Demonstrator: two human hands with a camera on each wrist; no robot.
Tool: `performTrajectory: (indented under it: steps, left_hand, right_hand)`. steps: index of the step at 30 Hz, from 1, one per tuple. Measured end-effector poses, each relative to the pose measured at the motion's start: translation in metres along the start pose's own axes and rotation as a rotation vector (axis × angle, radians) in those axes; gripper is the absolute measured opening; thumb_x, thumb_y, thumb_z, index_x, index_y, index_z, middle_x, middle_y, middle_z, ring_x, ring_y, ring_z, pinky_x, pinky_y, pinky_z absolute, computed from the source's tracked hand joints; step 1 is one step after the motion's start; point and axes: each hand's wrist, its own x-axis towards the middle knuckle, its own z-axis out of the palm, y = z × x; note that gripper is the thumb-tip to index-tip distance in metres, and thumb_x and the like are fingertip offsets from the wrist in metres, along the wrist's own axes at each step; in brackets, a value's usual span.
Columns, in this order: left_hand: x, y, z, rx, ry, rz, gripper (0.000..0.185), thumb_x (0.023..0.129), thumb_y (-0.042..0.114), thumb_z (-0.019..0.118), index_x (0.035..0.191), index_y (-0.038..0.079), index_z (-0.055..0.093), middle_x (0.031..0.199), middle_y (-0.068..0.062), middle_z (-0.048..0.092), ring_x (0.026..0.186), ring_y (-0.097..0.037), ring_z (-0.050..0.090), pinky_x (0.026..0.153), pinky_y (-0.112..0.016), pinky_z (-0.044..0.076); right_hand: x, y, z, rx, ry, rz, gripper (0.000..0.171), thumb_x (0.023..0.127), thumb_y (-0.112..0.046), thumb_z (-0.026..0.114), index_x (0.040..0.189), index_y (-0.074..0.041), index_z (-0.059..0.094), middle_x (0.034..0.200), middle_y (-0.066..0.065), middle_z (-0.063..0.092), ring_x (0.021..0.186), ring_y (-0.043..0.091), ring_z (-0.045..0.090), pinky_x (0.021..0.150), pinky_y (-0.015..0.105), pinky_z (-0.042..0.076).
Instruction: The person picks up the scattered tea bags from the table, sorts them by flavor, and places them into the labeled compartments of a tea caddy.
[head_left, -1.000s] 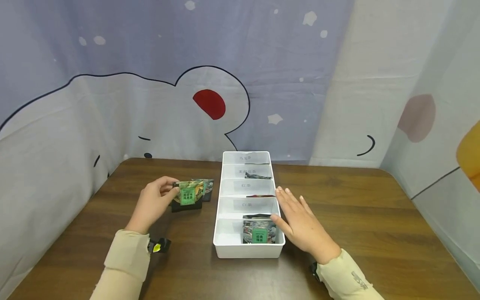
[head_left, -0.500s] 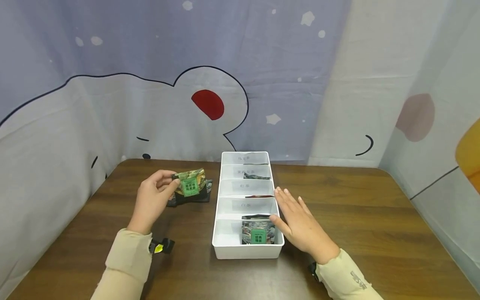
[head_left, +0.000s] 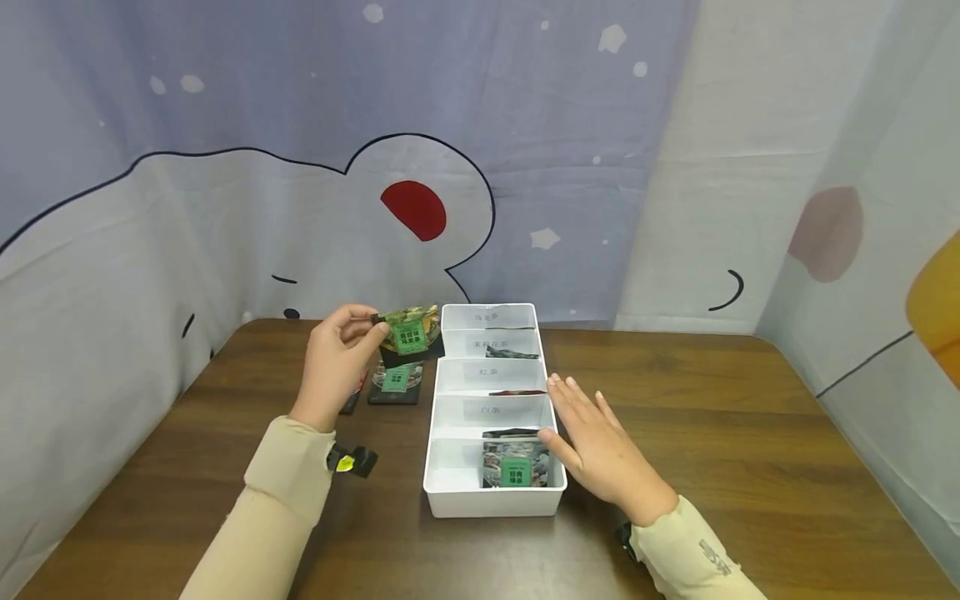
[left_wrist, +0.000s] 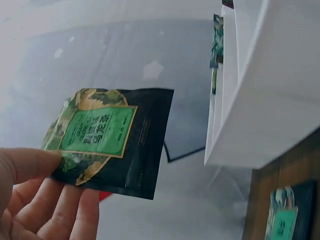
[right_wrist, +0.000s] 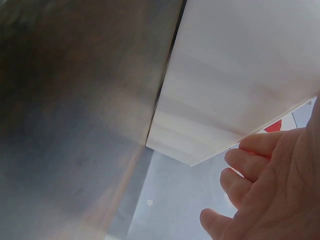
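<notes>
My left hand [head_left: 337,354] pinches a tea bag packet [head_left: 410,335] by its left edge, thumb in front and fingers behind. The packet is black below, with a green label and gold-green print, and hangs in the air just left of the white divided box [head_left: 495,502]. In the left wrist view the packet [left_wrist: 112,142] faces the camera, with the box wall to its right. My right hand [head_left: 600,446] lies along the box's right side with fingers straight, fingertips at the rim. The right wrist view shows that hand [right_wrist: 270,180] beside the box's outer wall [right_wrist: 225,75].
Tea packets stand in the box's compartments, which carry printed labels; a green-labelled packet [head_left: 516,465] leans in the nearest one. Left of the box, a green-labelled packet [head_left: 395,383] and a partly hidden packet [head_left: 351,397] lie on the wooden table [head_left: 712,417]. A patterned curtain hangs behind.
My left hand has lifted the packet off the others and carried it forward and right to the box's far left side. Packets beneath are uncovered. My right hand has stayed still.
</notes>
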Motion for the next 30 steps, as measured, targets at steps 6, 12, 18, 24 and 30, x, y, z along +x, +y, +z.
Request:
performTrajectory:
  steps: [6, 12, 18, 24, 30]
  left_hand:
    - [0.022, 0.007, 0.020, -0.041, -0.008, 0.020, 0.028, 0.100, 0.014, 0.065, 0.124, -0.001, 0.062, 0.118, -0.019, 0.066, 0.111, -0.028, 0.067, 0.087, -0.028, 0.056]
    - [0.044, 0.011, 0.034, -0.103, -0.004, 0.019, 0.026, 0.100, 0.011, 0.066, 0.122, -0.001, 0.063, 0.117, -0.016, 0.062, 0.105, -0.030, 0.069, 0.082, -0.030, 0.060]
    - [0.063, 0.010, 0.045, -0.134, -0.047, 0.032, 0.023, 0.099, 0.008, 0.066, 0.120, -0.001, 0.063, 0.112, -0.015, 0.063, 0.103, -0.029, 0.069, 0.081, -0.030, 0.060]
    - [0.074, 0.008, 0.062, -0.189, -0.078, 0.019, 0.022, 0.098, 0.006, 0.065, 0.119, -0.002, 0.063, 0.111, -0.015, 0.064, 0.103, -0.028, 0.069, 0.085, -0.036, 0.060]
    - [0.078, 0.007, 0.084, -0.298, -0.094, -0.037, 0.021, 0.098, 0.002, 0.064, 0.119, -0.002, 0.063, 0.108, -0.010, 0.060, 0.105, -0.025, 0.066, 0.092, -0.035, 0.058]
  right_hand:
    - [-0.001, 0.001, 0.000, 0.003, 0.001, 0.006, 0.071, 0.106, -0.048, 0.045, 0.160, -0.005, 0.027, 0.165, 0.011, 0.026, 0.153, 0.032, 0.022, 0.123, 0.057, 0.012]
    - [-0.002, 0.001, 0.000, 0.011, 0.010, -0.001, 0.070, 0.106, -0.047, 0.046, 0.160, -0.004, 0.029, 0.165, 0.012, 0.028, 0.153, 0.032, 0.023, 0.123, 0.058, 0.013]
    - [-0.001, 0.000, 0.001, 0.017, 0.010, -0.003, 0.070, 0.106, -0.048, 0.045, 0.160, -0.005, 0.029, 0.165, 0.010, 0.028, 0.153, 0.032, 0.023, 0.123, 0.057, 0.013]
    - [0.000, -0.001, -0.001, 0.025, -0.001, 0.000, 0.071, 0.106, -0.047, 0.045, 0.160, -0.005, 0.027, 0.166, 0.011, 0.026, 0.153, 0.031, 0.021, 0.123, 0.057, 0.014]
    - [-0.002, -0.001, 0.000, 0.034, -0.004, -0.001, 0.070, 0.106, -0.046, 0.046, 0.160, -0.004, 0.028, 0.165, 0.012, 0.027, 0.153, 0.032, 0.022, 0.123, 0.057, 0.015]
